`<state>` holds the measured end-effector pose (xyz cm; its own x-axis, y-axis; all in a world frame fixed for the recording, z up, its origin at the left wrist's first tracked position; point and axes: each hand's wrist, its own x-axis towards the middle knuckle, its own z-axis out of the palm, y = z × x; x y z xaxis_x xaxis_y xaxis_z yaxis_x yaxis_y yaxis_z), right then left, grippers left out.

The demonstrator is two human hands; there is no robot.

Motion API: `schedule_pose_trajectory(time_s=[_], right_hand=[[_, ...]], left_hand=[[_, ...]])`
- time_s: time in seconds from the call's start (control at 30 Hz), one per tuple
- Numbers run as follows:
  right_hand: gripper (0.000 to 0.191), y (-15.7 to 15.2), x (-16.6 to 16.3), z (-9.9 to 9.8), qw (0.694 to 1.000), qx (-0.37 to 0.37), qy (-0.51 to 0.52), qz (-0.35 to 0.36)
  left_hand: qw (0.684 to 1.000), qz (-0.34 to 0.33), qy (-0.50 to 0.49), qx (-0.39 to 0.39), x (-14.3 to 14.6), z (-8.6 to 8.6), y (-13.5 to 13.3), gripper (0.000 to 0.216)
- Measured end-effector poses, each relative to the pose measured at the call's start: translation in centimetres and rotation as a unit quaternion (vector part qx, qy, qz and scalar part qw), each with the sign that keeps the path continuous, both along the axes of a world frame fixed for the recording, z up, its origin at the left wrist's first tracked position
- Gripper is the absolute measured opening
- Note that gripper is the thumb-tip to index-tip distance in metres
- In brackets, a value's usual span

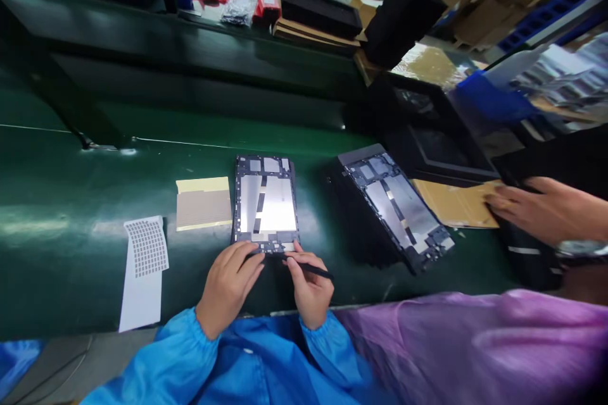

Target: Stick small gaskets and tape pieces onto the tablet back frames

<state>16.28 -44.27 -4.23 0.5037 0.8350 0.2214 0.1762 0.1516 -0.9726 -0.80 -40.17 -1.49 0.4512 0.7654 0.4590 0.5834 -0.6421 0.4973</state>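
Observation:
An opened tablet (280,202), its silvery inner plate and dark ribbon cable showing, lies on the green bench in front of me. My left hand (231,285) has its curled fingers at the tablet's lower left edge. In my right hand (311,288) is a slim black tool that looks like tweezers (316,271), held at the lower right edge. Its tip is too small to make out. Left of the tablet are a yellow-edged sheet of grey strips (204,207) and a white backing sheet (142,297) carrying small dark stickers.
A stack of similar opened tablets (394,202) stands to my right. Beyond it, a co-worker's hand (541,205) touches a brown cardboard piece (456,202). Black trays (441,126) lie behind. A dark metal post (61,82) rises from the bench at left.

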Motion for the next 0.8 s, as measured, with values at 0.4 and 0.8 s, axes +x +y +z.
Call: schedule_pose_trajectory(time_s=[0.4,0.8], right_hand=[[0.010,-0.1,0.0,-0.7,0.999,0.015,-0.035,0.004],[0.010,0.0,0.1,-0.7,0.996,0.029,-0.086,0.003]], left_hand=[[1.000,-0.013,-0.004,0.018,0.0,-1.5,1.1,0.014],[1.000,-0.013,-0.009,0.018,0.2,-1.6,1.1,0.013]])
